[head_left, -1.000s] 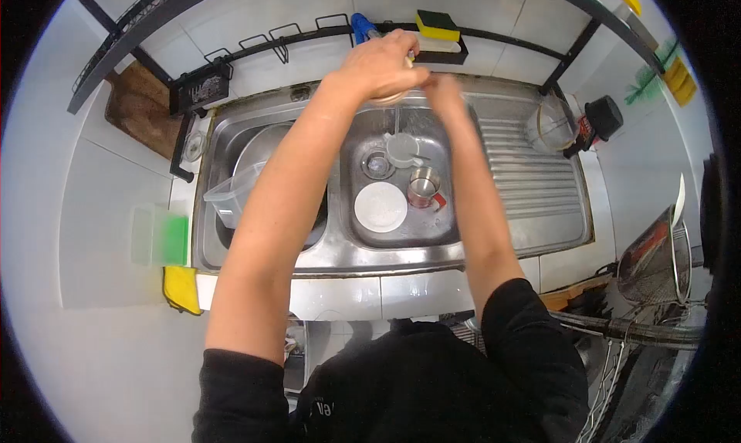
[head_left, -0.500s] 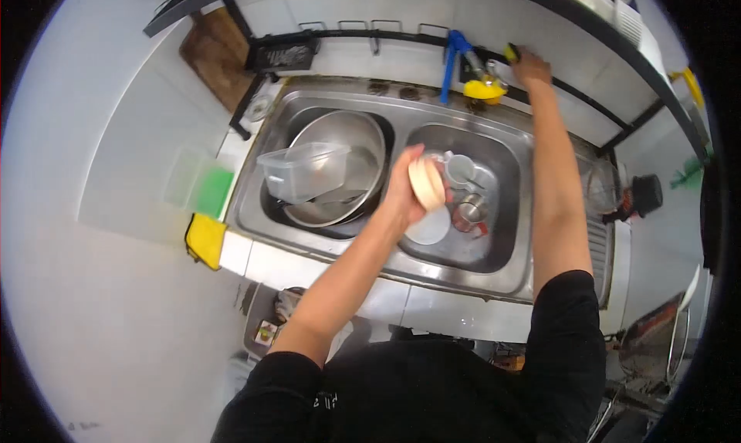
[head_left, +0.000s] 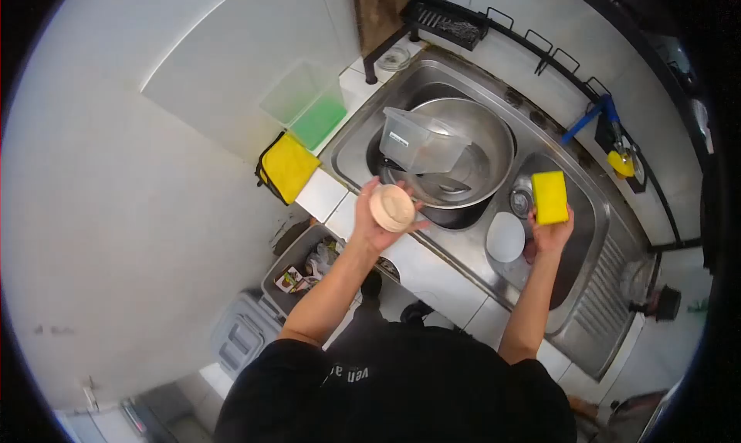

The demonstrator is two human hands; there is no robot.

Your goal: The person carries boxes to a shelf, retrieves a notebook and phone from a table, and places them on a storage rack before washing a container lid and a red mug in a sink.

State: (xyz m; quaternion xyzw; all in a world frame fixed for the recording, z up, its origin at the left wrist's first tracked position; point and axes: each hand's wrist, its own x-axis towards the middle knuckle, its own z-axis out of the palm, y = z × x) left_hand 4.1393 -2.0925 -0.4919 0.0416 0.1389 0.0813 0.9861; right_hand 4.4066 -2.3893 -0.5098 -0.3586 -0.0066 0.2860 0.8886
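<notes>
In my left hand (head_left: 372,228) rests a small round cream-coloured container (head_left: 393,208), held above the sink's front edge with the fingers curved round it. My right hand (head_left: 553,235) grips a yellow sponge (head_left: 549,197) over the right basin. Beneath it lie a white bowl or plate (head_left: 505,237) and a metal cup (head_left: 522,202), partly hidden by the hand and sponge. The left basin holds a large steel bowl (head_left: 494,169), with a clear plastic box (head_left: 421,146) tilted inside it.
A clear tub with green contents (head_left: 317,123) and a yellow cloth (head_left: 289,167) sit on the left counter. An open waste bin (head_left: 272,277) stands below. A black rack rail (head_left: 513,38) runs along the wall. Ridged drainboard (head_left: 610,304) lies to the right.
My right hand has come down from the wall rack to over the right basin, bringing the sponge. My left hand has shifted towards the front edge with the round container. The view has turned left.
</notes>
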